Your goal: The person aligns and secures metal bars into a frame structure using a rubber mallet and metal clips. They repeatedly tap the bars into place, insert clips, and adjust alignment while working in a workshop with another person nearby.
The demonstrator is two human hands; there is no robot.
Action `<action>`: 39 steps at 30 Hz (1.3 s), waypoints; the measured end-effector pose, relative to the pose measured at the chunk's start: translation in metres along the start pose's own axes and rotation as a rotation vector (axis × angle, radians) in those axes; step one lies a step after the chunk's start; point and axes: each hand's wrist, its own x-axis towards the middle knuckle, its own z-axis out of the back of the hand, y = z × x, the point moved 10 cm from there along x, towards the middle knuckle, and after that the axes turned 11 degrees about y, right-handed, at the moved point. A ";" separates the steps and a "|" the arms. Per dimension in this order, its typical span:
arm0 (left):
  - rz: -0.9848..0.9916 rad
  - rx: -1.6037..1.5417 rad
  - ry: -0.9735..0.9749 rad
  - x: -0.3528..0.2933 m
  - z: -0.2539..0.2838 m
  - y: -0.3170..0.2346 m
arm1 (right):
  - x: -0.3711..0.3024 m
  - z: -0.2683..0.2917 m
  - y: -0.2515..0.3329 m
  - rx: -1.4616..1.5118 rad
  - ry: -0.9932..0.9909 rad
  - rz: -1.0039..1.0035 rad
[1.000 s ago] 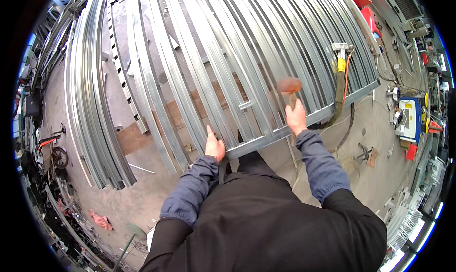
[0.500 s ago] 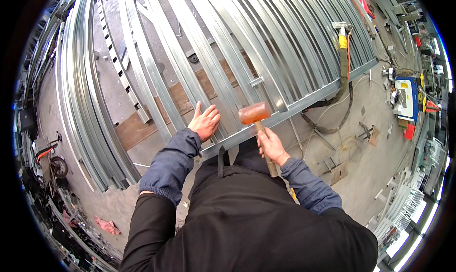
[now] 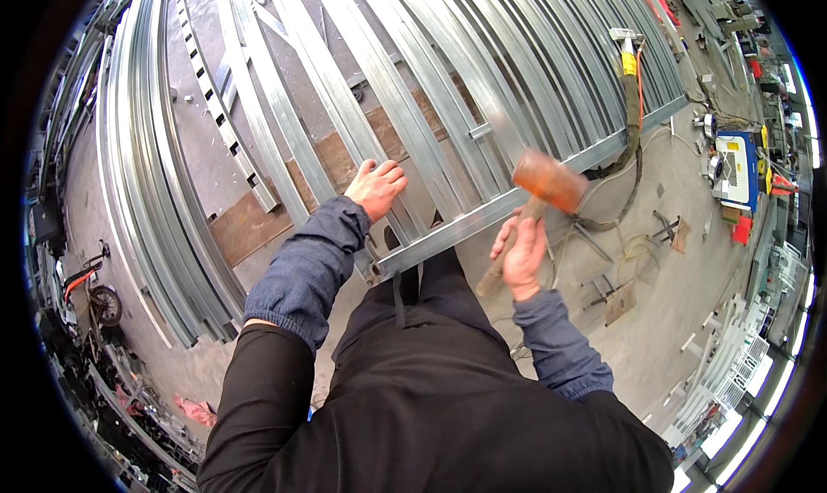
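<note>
A: State the condition of the right hand (image 3: 521,256)

B: It is wrapped around the wooden handle (image 3: 492,278) of a mallet (image 3: 550,181). The mallet head is a blunt cylinder, orange-brown and slightly blurred, near the end rail (image 3: 435,245); the handle slopes toward the near left. Contact between head and rail cannot be told

A: State the condition of the left hand (image 3: 376,188)

B: Half open, fingers bent and slightly spread over a bar (image 3: 334,93). Whether it grips the bar or only rests there cannot be told

A: Specify material and form

B: Bare grey metal, smooth and glossy. Long bars run from far to near and meet the end rail; a short metal tab (image 3: 480,131) sits across one of them

A: Specify edges and open room

B: The rail runs from near left to far right. Gaps between bars are wide at left, narrow at right. Farther left lie a notched bar (image 3: 209,95) and bundled channels (image 3: 133,148). Right of the rail, open floor (image 3: 689,269) extends; a dark hose (image 3: 632,105) with a yellow collar crosses the rail
</note>
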 end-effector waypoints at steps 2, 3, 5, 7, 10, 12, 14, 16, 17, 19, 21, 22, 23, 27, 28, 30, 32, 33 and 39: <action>0.003 -0.024 0.043 0.004 -0.003 0.002 | -0.011 -0.020 -0.063 -0.201 0.178 -0.171; 0.007 -0.036 0.064 0.005 -0.004 0.003 | -0.029 -0.022 -0.111 -0.478 0.376 -0.621; -0.009 -0.045 0.032 -0.001 -0.002 0.003 | -0.034 -0.013 -0.116 -0.242 0.242 -0.662; 0.010 -0.056 0.047 -0.009 -0.009 0.005 | -0.016 0.000 -0.097 -0.143 0.137 -0.462; 0.039 -0.044 0.066 0.003 -0.005 0.005 | -0.021 0.001 -0.107 -0.177 0.159 -0.388; 0.031 -0.042 0.055 0.005 -0.007 0.004 | -0.029 -0.017 -0.126 -0.419 0.398 -0.707; 0.012 -0.052 0.015 0.004 -0.006 0.004 | -0.021 -0.025 -0.108 -0.370 0.419 -0.684; 0.020 -0.053 -0.020 0.002 -0.001 0.004 | -0.007 -0.020 -0.077 -0.287 0.289 -0.501; 0.022 -0.051 -0.037 0.003 0.002 0.004 | -0.001 -0.014 -0.063 -0.235 0.188 -0.334; 0.040 -0.038 0.050 0.009 -0.003 0.005 | -0.014 -0.007 -0.074 -0.058 -0.041 -0.166; 0.069 -0.062 0.183 0.015 -0.013 0.010 | -0.034 -0.032 -0.128 -0.533 0.402 -0.744; 0.049 -0.062 0.101 0.012 -0.014 0.012 | -0.030 -0.025 -0.125 -0.328 0.398 -0.763; 0.059 -0.078 0.125 0.012 -0.017 0.016 | -0.015 -0.023 -0.106 -0.440 0.493 -0.753; 0.086 -0.078 0.262 0.014 -0.027 0.016 | 0.008 0.000 -0.035 -0.142 0.147 -0.242; 0.087 -0.067 0.263 0.015 -0.025 0.016 | 0.006 0.000 -0.039 -0.041 0.029 -0.147; 0.058 -0.027 0.231 0.021 -0.022 0.018 | -0.014 0.004 -0.125 -0.087 0.189 -0.221; 0.052 -0.072 0.184 0.018 -0.026 0.024 | -0.021 -0.026 -0.120 -0.515 0.501 -0.744; 0.054 -0.091 0.160 0.015 -0.026 0.026 | -0.019 -0.025 -0.106 -0.408 0.497 -0.787; 0.099 -0.061 0.311 0.013 -0.036 0.026 | 0.010 0.003 0.001 -0.079 0.077 -0.173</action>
